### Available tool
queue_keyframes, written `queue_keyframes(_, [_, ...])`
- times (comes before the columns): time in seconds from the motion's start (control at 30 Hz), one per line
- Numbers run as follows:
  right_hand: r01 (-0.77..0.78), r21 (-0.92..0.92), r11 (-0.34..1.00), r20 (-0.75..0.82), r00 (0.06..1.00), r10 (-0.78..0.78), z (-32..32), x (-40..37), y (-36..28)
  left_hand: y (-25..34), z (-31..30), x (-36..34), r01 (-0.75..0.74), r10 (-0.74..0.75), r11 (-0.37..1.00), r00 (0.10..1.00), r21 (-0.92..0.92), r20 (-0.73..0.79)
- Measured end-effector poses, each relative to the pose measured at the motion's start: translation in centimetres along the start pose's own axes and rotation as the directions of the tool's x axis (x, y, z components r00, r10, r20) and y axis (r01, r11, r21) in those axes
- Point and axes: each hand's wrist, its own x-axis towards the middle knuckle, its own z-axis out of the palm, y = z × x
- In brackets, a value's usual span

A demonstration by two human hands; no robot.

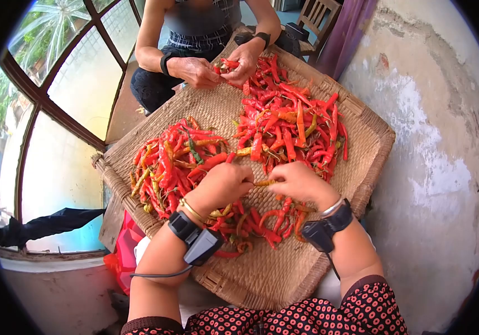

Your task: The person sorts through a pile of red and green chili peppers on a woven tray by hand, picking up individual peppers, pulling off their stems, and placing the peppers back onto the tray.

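My left hand (225, 184) and my right hand (302, 181) are held close together over a woven tray (217, 109). A thin yellowish chili pepper (264, 182) spans the gap between them, with the fingertips of both hands closed on its ends. Beneath and to the left of my left hand lies a heap of red chili peppers (167, 162), with some yellow and green ones among them. Beyond my right hand rises a second red heap (284, 123). Closest to me, a smaller scatter of peppers (273, 220) lies below both hands.
Across the tray sits another person, whose hands (217, 70) hold red peppers. A window (61, 139) and a dark folded umbrella (55, 226) are on the left. At right stands a worn plaster wall (424, 151); a wooden chair (317, 25) is behind the tray.
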Motion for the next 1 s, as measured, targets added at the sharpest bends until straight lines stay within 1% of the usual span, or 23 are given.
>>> queue_keyframes(0.03, [0.032, 0.183, 0.983, -0.142, 0.990, -0.006, -0.5, -0.2, 0.1, -0.2, -0.4, 0.0, 0.000, 0.000, 1.000, 1.000, 0.002, -0.006])
queue_keyframes(0.1, [0.037, 0.487, 0.873, -0.346, 0.926, 0.154, -1.2, -0.2, 0.1, -0.8, -1.3, 0.1, 0.033, -0.071, 0.975, 0.983, -0.220, -0.168])
queue_keyframes(0.13, [0.094, 0.538, 0.838, -0.405, 0.900, 0.159, -1.5, 0.0, 0.5, -1.2, -1.8, 0.3, 0.145, -0.188, 0.946, 0.974, -0.290, -0.125])
queue_keyframes(0.17, [0.097, 0.537, 0.838, -0.407, 0.900, 0.157, -1.6, -0.1, 0.3, -1.4, -1.7, 0.6, 0.144, -0.187, 0.947, 0.974, -0.287, -0.127])
queue_keyframes(0.2, [0.103, 0.616, 0.781, -0.398, 0.896, 0.195, -1.7, -0.2, -0.1, -1.6, -1.4, 1.0, 0.058, -0.230, 0.855, 0.933, -0.515, -0.276])
queue_keyframes(0.23, [0.110, 0.689, 0.716, -0.385, 0.893, 0.233, -1.7, -0.3, -0.3, -1.9, -1.1, 1.3, -0.069, -0.304, 0.716, 0.865, -0.695, -0.399])
queue_keyframes(0.27, [0.085, 0.667, 0.740, -0.349, 0.913, 0.209, -1.5, -0.4, -0.5, -2.5, -1.1, 1.3, -0.025, -0.305, 0.760, 0.869, -0.649, -0.391])
queue_keyframes(0.3, [0.091, 0.666, 0.741, -0.354, 0.913, 0.205, -1.2, -0.3, -0.5, -2.4, -1.1, 1.3, -0.029, -0.301, 0.764, 0.868, -0.645, -0.394])
queue_keyframes(0.33, [0.045, 0.589, 0.807, -0.300, 0.939, 0.167, -0.8, -0.2, -0.4, -2.2, -1.0, 1.2, -0.016, -0.237, 0.879, 0.852, -0.476, -0.467])
queue_keyframes(0.37, [0.005, 0.502, 0.865, -0.243, 0.961, 0.135, -0.4, -0.1, -0.1, -2.0, -0.8, 1.2, 0.002, -0.160, 0.957, 0.836, -0.289, -0.525])
queue_keyframes(0.4, [0.035, 0.309, 0.950, -0.189, 0.982, 0.026, -0.2, -0.1, 0.3, -1.8, -0.3, 0.9, 0.010, -0.127, 0.970, 0.872, -0.243, -0.474])
queue_keyframes(0.43, [0.049, 0.141, 0.989, -0.131, 0.991, -0.030, -0.1, -0.4, -0.1, -0.9, -0.3, 0.7, -0.025, -0.043, 0.986, 0.917, -0.166, -0.396])
queue_keyframes(0.47, [0.100, -0.063, 0.993, -0.071, 0.992, -0.105, 0.3, -0.6, -0.1, -1.1, 0.7, 0.7, -0.107, 0.072, 0.991, 0.935, -0.084, -0.348])
queue_keyframes(0.5, [0.160, -0.262, 0.952, 0.003, 0.986, -0.166, 0.8, -0.8, -0.1, -0.2, 1.0, 0.4, -0.061, 0.049, 0.997, 0.972, -0.046, -0.231])
queue_keyframes(0.53, [0.115, -0.356, 0.927, 0.064, 0.993, -0.099, 1.3, -0.9, -0.4, 0.0, 1.8, 0.2, -0.065, 0.079, 0.993, 0.987, 0.102, -0.143])
queue_keyframes(0.57, [0.076, -0.450, 0.890, 0.116, 0.993, -0.026, 1.9, -1.0, -0.7, -0.2, 2.5, 0.0, -0.120, 0.129, 0.979, 0.991, 0.165, -0.046])
queue_keyframes(0.6, [0.071, -0.498, 0.864, 0.162, 0.987, 0.013, 2.3, -1.2, -1.1, 0.1, 2.9, -0.1, -0.110, 0.101, 0.977, 0.993, 0.185, 0.056])
queue_keyframes(0.63, [0.142, -0.504, 0.852, 0.134, 0.987, -0.086, 3.1, -1.3, -0.6, 0.5, 3.2, -0.1, -0.102, 0.070, 0.973, 0.985, 0.205, 0.157])
queue_keyframes(0.7, [0.114, -0.598, 0.793, 0.106, 0.992, -0.063, 3.9, -1.1, -0.7, 1.4, 3.3, -0.4, -0.100, 0.047, 0.974, 0.967, 0.202, 0.251])
queue_keyframes(0.77, [0.132, -0.623, 0.771, 0.091, 0.991, -0.096, 4.5, -0.8, -0.2, 1.3, 3.6, -0.6, -0.105, 0.048, 0.973, 0.964, 0.206, 0.262])
queue_keyframes(0.83, [0.149, -0.643, 0.751, 0.080, 0.989, -0.127, 4.7, -0.8, -0.4, 1.8, 3.1, -0.7, -0.080, 0.000, 0.967, 0.949, 0.240, 0.316])
queue_keyframes(0.97, [0.157, -0.658, 0.736, 0.097, 0.987, -0.125, 5.1, -0.7, -0.7, 1.2, 3.1, -0.7, -0.050, -0.022, 0.964, 0.964, 0.260, 0.266])
queue_keyframes(1.0, [0.165, -0.639, 0.751, 0.111, 0.986, -0.122, 5.0, -0.7, -0.6, 1.0, 3.2, -0.8, -0.038, -0.025, 0.970, 0.967, 0.239, 0.254])
